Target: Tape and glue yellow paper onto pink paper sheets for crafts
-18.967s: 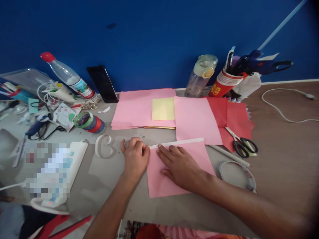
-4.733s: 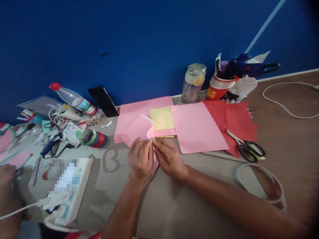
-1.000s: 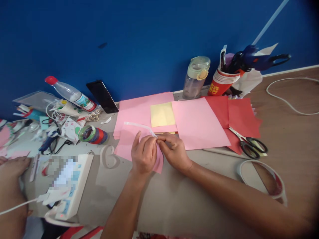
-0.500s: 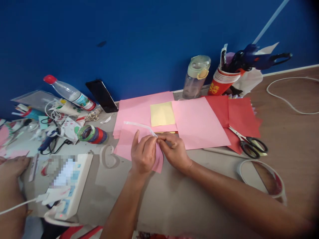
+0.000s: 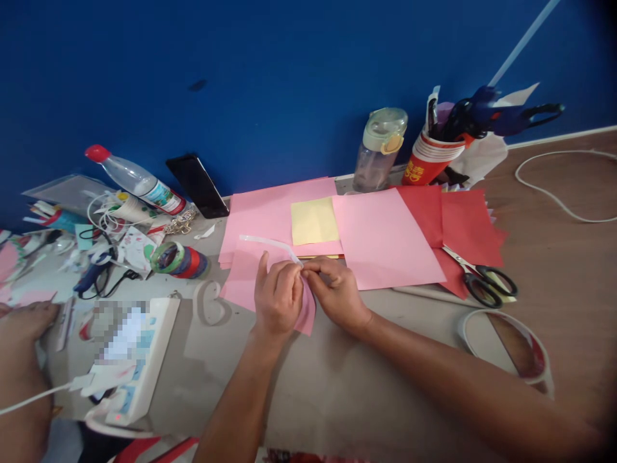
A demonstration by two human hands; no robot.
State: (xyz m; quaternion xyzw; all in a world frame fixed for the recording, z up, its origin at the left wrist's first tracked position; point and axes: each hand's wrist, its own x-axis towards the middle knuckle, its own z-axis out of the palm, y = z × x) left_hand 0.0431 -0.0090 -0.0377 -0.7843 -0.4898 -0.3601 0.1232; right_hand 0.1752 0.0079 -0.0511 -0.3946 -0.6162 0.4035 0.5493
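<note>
My left hand [image 5: 279, 296] is closed in a pinch on a narrow white strip of tape [image 5: 265, 242], its thumb tip against the strip's near end. My right hand [image 5: 337, 289] pinches the same end, its fingertips meeting those of the left. The strip's far part stretches up and left over a sheet of pink paper [image 5: 245, 276]. That sheet lies under my left hand, and its near corner shows below the fingers. A yellow paper square [image 5: 314, 222] lies on pink sheets just beyond my hands. The exact tips of my fingers are too small to make out.
Pink paper [image 5: 385, 244], red paper [image 5: 470, 225] and scissors [image 5: 482, 276] lie to the right, with a tape roll [image 5: 506, 347] nearer. A clear bottle [image 5: 378, 154] stands by the wall. Left are a phone [image 5: 197, 186], tape rolls [image 5: 178, 259], a power strip [image 5: 149, 366] and another person's hand [image 5: 29, 321].
Hardly anything differs. Both my hands keep their pinch at the strip's end, with only a slight shift of the left hand to the right.
</note>
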